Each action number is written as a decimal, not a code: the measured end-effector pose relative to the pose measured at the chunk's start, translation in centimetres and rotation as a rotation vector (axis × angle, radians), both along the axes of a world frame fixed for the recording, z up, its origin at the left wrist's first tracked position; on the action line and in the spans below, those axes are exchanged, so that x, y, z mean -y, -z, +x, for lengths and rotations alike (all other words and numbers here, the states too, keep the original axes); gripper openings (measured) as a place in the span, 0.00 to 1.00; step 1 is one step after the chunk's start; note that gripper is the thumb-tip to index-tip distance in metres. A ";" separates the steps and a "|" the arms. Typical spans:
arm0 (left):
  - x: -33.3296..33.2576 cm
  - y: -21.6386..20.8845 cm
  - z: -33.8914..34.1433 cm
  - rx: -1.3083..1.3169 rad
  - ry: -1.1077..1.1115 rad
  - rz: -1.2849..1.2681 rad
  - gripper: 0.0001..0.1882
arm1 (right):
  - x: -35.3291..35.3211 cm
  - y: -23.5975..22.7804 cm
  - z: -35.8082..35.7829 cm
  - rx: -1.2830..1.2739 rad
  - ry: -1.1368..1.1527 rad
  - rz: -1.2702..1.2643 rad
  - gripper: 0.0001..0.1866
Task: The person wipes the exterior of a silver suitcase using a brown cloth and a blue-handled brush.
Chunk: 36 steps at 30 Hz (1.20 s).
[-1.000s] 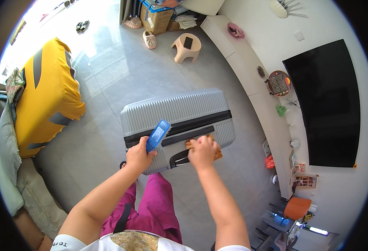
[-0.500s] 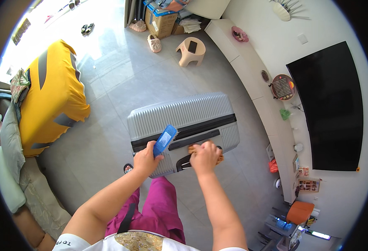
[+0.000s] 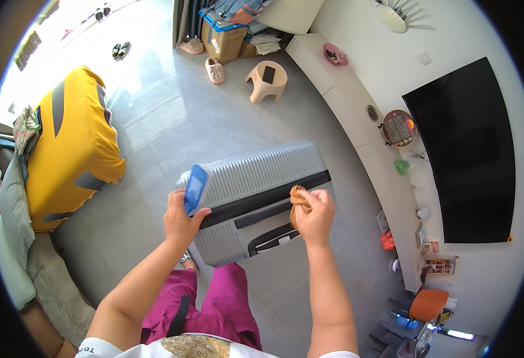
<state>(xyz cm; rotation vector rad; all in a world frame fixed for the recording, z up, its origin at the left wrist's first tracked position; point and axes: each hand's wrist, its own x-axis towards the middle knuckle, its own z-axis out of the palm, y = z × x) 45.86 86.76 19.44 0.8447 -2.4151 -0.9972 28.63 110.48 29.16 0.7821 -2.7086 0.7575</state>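
A silver ribbed suitcase (image 3: 262,170) stands on the floor before my legs, with a black band along its seam and a black handle (image 3: 265,215) on the side nearest me. My left hand (image 3: 181,219) is closed around a blue brush (image 3: 196,188) at the suitcase's left edge; the brush is slightly blurred. In my right hand (image 3: 317,218) is a bunched brown cloth (image 3: 298,203), pinched above the right part of the suitcase. Whether the cloth touches the surface I cannot tell.
At the left stands a large yellow-covered suitcase-like block (image 3: 71,149) beside a sofa (image 3: 59,280). A low stool (image 3: 267,80) holding a phone, a slipper (image 3: 215,71) and a cardboard box (image 3: 223,43) are beyond. Along the right run a long low cabinet (image 3: 345,113) and a television (image 3: 464,155).
My left hand has moved the blue brush left, toward the suitcase's edge. My right hand has shifted right and up with the cloth, uncovering more of the suitcase handle.
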 end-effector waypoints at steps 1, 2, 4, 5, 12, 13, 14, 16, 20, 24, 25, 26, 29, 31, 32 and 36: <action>0.1 -0.4 -1.0 -0.007 0.023 -0.124 0.35 | 0.6 0.3 -1.0 -0.061 -0.012 0.051 0.13; 0.0 -0.4 -1.6 0.098 0.050 -0.141 0.37 | 1.5 0.3 -1.9 -0.114 -0.066 0.111 0.12; -0.1 -0.3 -2.5 0.313 0.107 -0.169 0.40 | 3.0 1.1 -3.3 -0.187 -0.187 0.233 0.07; 0.2 -0.3 -2.7 0.368 0.127 -0.151 0.40 | 3.4 2.4 -4.1 -0.165 -0.256 0.278 0.05; 0.7 -0.6 -3.9 0.515 0.186 -0.080 0.40 | 7.1 8.0 -9.1 -0.280 -0.343 0.299 0.03; 1.0 -0.6 -4.0 0.493 0.180 -0.089 0.40 | 7.1 8.0 -9.1 -0.246 -0.395 0.315 0.02; 0.9 -0.3 -3.8 0.504 0.180 -0.103 0.40 | 6.4 7.9 -8.6 -0.213 -0.446 0.330 0.02; 0.7 0.2 -3.8 0.508 0.175 -0.130 0.40 | 4.6 7.6 -8.0 -0.186 -0.542 0.337 0.01; 0.8 0.3 -4.2 0.442 0.206 -0.254 0.39 | 5.0 7.8 -8.9 -0.209 -0.500 0.347 0.02; 1.3 0.7 -4.8 0.437 0.196 -0.265 0.39 | 6.0 7.7 -9.9 -0.222 -0.500 0.358 0.02; 1.3 0.9 -5.0 0.446 0.198 -0.262 0.39 | 5.1 7.6 -9.6 -0.217 -0.534 0.376 0.02; 1.4 1.0 -5.0 0.445 0.197 -0.259 0.39 | 4.3 7.6 -9.2 -0.189 -0.600 0.374 0.02; 1.2 0.7 -5.3 0.421 0.207 -0.268 0.39 | 5.1 7.7 -9.9 -0.245 -0.554 0.372 0.03; 1.3 0.8 -5.3 0.391 0.201 -0.290 0.39 | 6.0 7.8 -10.3 -0.256 -0.486 0.371 0.03; 1.0 0.9 -5.3 0.412 0.205 -0.282 0.39 | 6.3 7.9 -10.5 -0.260 -0.451 0.370 0.03; 0.9 1.4 -5.6 0.451 0.210 -0.271 0.39 | 4.6 7.6 -9.9 -0.210 -0.575 0.375 0.03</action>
